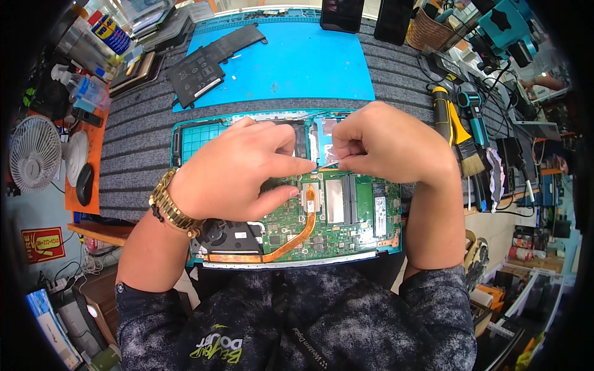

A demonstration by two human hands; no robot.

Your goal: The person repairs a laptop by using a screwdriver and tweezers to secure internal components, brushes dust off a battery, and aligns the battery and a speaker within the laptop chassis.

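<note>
An opened laptop chassis (383, 244) lies in front of me, its green circuit board (291, 232) bare. A copper heat pipe (303, 234) curves over the board toward a black fan (218, 234). My left hand (244, 167) reaches in over the left half, index fingertip at the board's far edge and thumb held apart from it. Opposite that fingertip, my right hand (383, 142) is closed in a pinch; a thin pale sliver shows at its fingertips, too small to name. Both hands hide part of the chassis's far half.
Beyond the laptop, a black battery pack (201, 67) lies partly on a blue mat (297, 68). To the right are a yellow-handled brush (461, 133) and a teal-and-black tool (473, 111). A white fan (36, 153) and a black mouse (85, 183) stand left; two dark phones (342, 13) are at the back.
</note>
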